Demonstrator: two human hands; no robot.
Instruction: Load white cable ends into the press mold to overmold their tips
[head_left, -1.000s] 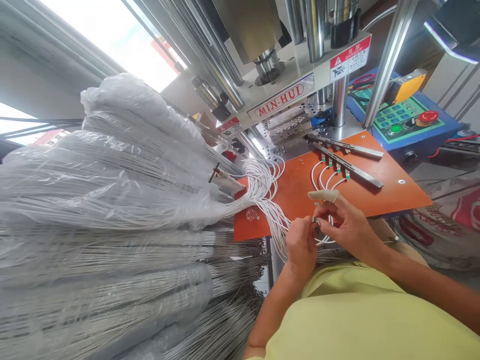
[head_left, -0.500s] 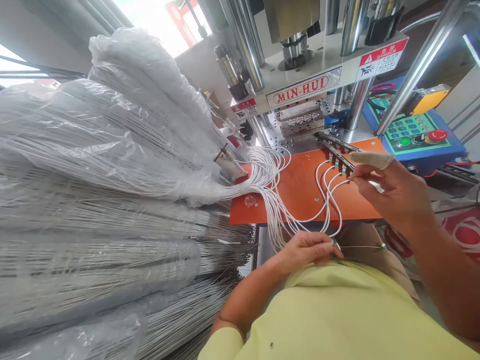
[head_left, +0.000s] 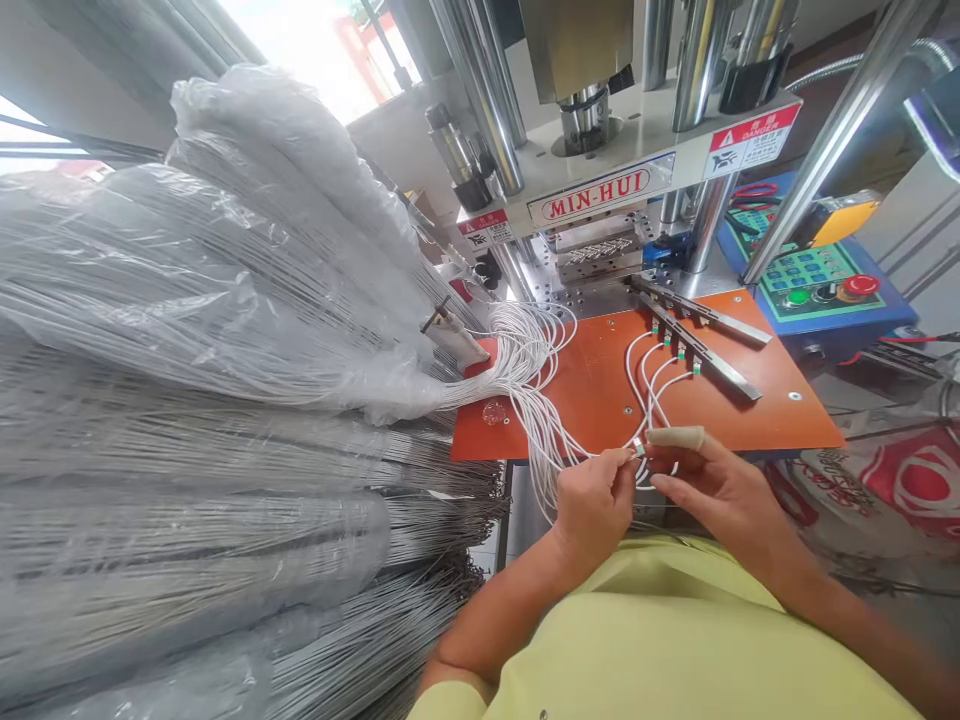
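My left hand (head_left: 596, 500) is closed in a pinch on the end of a white cable. At its fingertips a small green-and-white cable connector (head_left: 639, 448) sticks out. Close against the connector is my right hand (head_left: 720, 490), its thumb and forefinger apart and a beige finger cot (head_left: 677, 438) over the forefinger. Whether that forefinger touches the connector I cannot tell. Several cables with green connectors (head_left: 681, 350) are seated along a dark metal strip fixture (head_left: 712, 368) on the orange board (head_left: 592, 360).
A bundle of white cables (head_left: 525, 340) lies on the board's left, running from plastic-wrapped bundles (head_left: 300, 320). Behind stands a press (head_left: 600, 190) with steel columns and danger labels. A blue control box (head_left: 825, 290) with a red emergency button is at right.
My right hand has come down and left from the strip fixture to my left hand. My left hand has lifted slightly, bringing a connector up. A green connector my right hand covered now shows on the strip.
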